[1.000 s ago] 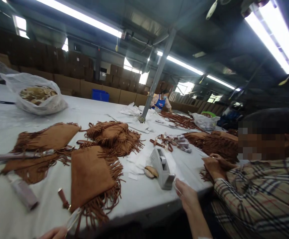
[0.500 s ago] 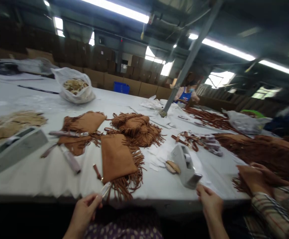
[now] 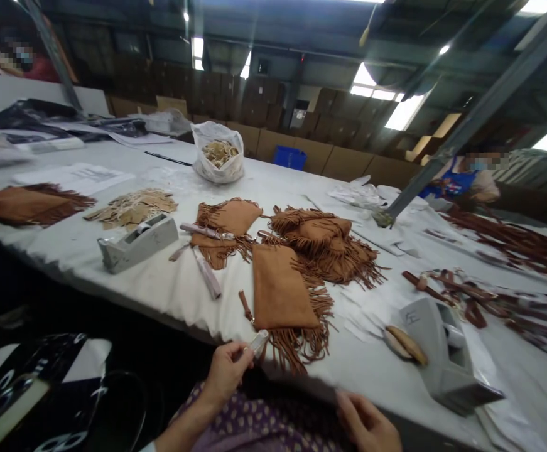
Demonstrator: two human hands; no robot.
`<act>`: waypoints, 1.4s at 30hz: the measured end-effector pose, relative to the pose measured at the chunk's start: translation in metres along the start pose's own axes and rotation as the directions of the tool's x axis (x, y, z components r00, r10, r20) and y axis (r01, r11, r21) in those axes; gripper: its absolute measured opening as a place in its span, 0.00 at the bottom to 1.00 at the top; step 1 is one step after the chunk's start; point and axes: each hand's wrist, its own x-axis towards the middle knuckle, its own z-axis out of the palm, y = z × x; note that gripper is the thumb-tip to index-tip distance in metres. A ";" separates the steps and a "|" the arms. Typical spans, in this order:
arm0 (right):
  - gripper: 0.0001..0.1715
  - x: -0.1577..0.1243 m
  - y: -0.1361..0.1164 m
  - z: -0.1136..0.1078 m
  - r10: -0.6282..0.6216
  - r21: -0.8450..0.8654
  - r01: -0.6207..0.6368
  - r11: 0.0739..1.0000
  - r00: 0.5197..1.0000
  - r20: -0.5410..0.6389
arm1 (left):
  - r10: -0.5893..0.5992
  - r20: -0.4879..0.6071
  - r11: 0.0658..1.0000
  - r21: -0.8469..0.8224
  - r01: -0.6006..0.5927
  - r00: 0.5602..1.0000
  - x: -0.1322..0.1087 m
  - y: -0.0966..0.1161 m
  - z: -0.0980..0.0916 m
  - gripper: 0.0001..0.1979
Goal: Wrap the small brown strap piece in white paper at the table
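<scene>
left fingers (image 3: 235,348) around a whitish strip (image 3: 259,341), brown pouch (image 3: 280,290) just beyond

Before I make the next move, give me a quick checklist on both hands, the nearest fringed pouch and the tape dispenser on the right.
1. Left hand pinching the small pale piece: ok.
2. Right hand free: cannot tell, its fingertips are unclear.
3. Fringed pouch flat on the table: ok.
4. Pull tab lying on the pouch: not ok, it lies beside its left edge.
5. Tape dispenser on the table: ok.
</scene>
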 end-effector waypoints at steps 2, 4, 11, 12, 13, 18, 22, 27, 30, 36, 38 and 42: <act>0.25 -0.006 -0.038 0.045 -0.088 0.137 0.069 0.988 0.987 0.133 | 0.037 -0.021 0.999 0.038 -0.036 0.999 -0.002 0.002 0.000 0.20; 0.24 -0.007 -0.063 0.080 -0.167 0.234 0.108 0.966 0.953 0.252 | 0.096 -0.036 0.992 0.083 -0.093 0.995 -0.005 0.004 0.000 0.19; 0.26 0.015 -0.067 0.138 -0.183 0.220 0.113 0.969 0.926 0.330 | 0.203 0.004 0.966 0.165 -0.200 0.979 -0.013 0.019 -0.004 0.18; 0.27 0.018 -0.063 0.141 -0.159 0.188 0.103 0.977 0.935 0.315 | 0.212 0.018 0.962 0.173 -0.212 0.977 -0.014 0.021 -0.005 0.18; 0.27 0.020 -0.060 0.143 -0.134 0.158 0.088 0.983 0.943 0.304 | 0.220 0.033 0.958 0.179 -0.222 0.975 -0.015 0.023 -0.006 0.18; 0.25 0.022 -0.054 0.144 -0.008 0.095 -0.021 0.995 0.956 0.292 | 0.189 0.092 0.974 0.108 -0.198 0.978 -0.017 0.025 -0.008 0.17; 0.24 0.018 -0.059 0.140 0.080 0.158 -0.141 0.977 0.936 0.343 | 0.084 0.108 0.996 -0.023 -0.082 0.991 -0.013 0.017 -0.005 0.19; 0.26 0.012 -0.063 0.144 0.115 0.265 -0.234 0.936 0.910 0.399 | -0.010 0.126 0.999 -0.045 0.016 0.992 -0.014 0.012 -0.004 0.21; 0.25 0.010 -0.063 0.150 0.136 0.277 -0.236 0.931 0.932 0.337 | 0.073 -0.053 0.991 0.116 -0.067 0.996 -0.022 0.014 -0.007 0.17; 0.26 0.009 -0.061 0.152 0.112 0.294 -0.208 0.933 0.943 0.312 | 0.354 0.088 0.844 0.400 -0.358 0.931 -0.030 0.027 -0.011 0.19; 0.27 0.010 -0.061 0.150 0.085 0.295 -0.181 0.938 0.947 0.310 | 0.297 0.076 0.895 0.325 -0.305 0.952 -0.025 0.030 -0.010 0.17; 0.28 0.012 -0.059 0.144 0.021 0.302 -0.125 0.945 0.945 0.326 | 0.052 0.129 0.999 -0.002 -0.052 0.990 -0.009 0.029 -0.007 0.17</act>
